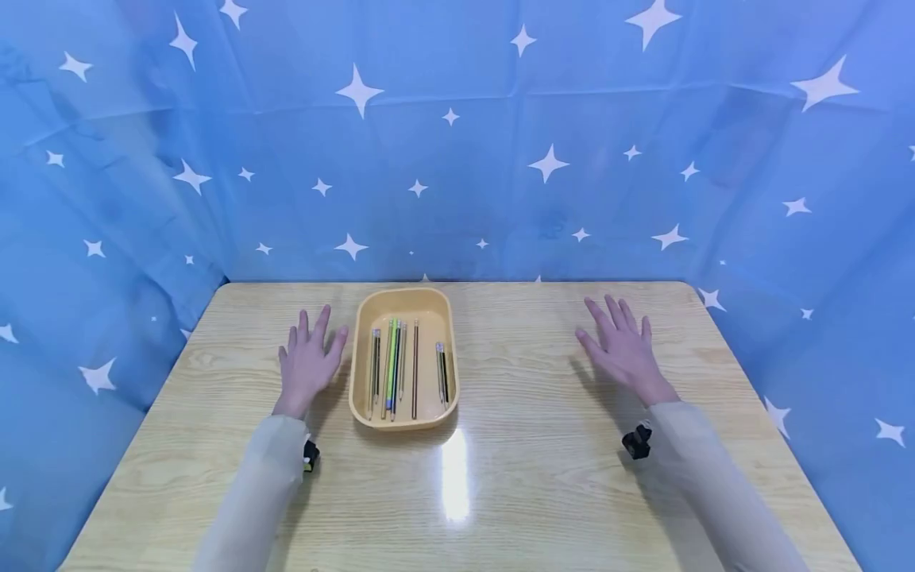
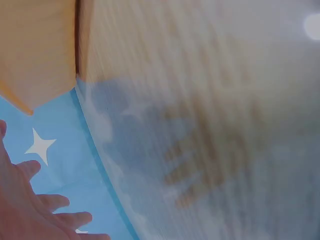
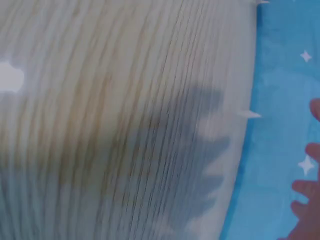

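Note:
A shallow tan tray [image 1: 403, 425] stands on the table, left of centre, with several pencils [image 1: 415, 369] lying lengthwise in it. Most are dark or brownish; a bright green one [image 1: 390, 365] is among them. My left hand [image 1: 309, 361] is spread just left of the tray, apart from it and holding nothing. In the left wrist view the fingers [image 2: 55, 202] are extended and the tray's side [image 2: 40, 50] shows at the upper left. Farther right, my right hand [image 1: 622, 353] is also spread, holding nothing. Its fingers [image 3: 305, 187] show at the right wrist view's edge.
The pale wood-grain table [image 1: 529, 477] has a glossy surface with a bright light reflection below the tray. Blue curtain [image 1: 457, 206] with white stars surrounds its back and sides. A small black device [image 1: 636, 441] sits at the right wrist, another [image 1: 310, 455] at the left.

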`<control>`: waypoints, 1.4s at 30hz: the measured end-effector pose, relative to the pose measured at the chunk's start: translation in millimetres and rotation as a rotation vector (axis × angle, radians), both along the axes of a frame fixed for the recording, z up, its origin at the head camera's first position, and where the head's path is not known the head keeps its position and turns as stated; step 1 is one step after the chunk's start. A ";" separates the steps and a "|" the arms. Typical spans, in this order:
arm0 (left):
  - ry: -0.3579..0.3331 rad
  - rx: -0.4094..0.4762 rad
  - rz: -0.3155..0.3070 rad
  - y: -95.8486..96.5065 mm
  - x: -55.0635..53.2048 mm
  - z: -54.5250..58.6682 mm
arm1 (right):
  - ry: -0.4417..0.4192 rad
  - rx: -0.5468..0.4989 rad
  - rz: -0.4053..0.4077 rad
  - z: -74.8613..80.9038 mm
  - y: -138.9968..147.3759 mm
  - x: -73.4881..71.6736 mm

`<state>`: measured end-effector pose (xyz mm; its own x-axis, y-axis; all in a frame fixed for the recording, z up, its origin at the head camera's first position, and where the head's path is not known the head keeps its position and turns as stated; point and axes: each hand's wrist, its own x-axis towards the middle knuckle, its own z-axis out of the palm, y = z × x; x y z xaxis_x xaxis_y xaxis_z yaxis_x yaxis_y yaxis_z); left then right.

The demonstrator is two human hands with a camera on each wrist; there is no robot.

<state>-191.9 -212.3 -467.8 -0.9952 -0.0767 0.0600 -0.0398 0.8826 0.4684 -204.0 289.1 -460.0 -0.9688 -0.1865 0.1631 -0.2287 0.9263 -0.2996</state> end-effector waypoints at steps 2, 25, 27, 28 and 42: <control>-0.003 0.041 -0.016 1.4 2.3 0.8 | 0.056 -0.040 0.039 -0.2 -3.9 -2.7; -0.122 0.281 -0.353 24.9 21.2 -2.2 | 0.258 -0.262 0.218 -2.5 -28.8 3.4; -0.126 0.288 -0.361 24.5 20.4 -3.8 | 0.258 -0.267 0.211 -2.2 -28.2 4.8; -0.129 0.291 -0.365 24.5 20.0 -4.3 | 0.257 -0.270 0.206 -2.0 -27.8 5.1; -0.153 0.330 -0.359 24.7 19.2 -8.9 | 0.225 -0.287 0.203 -1.0 -31.5 5.1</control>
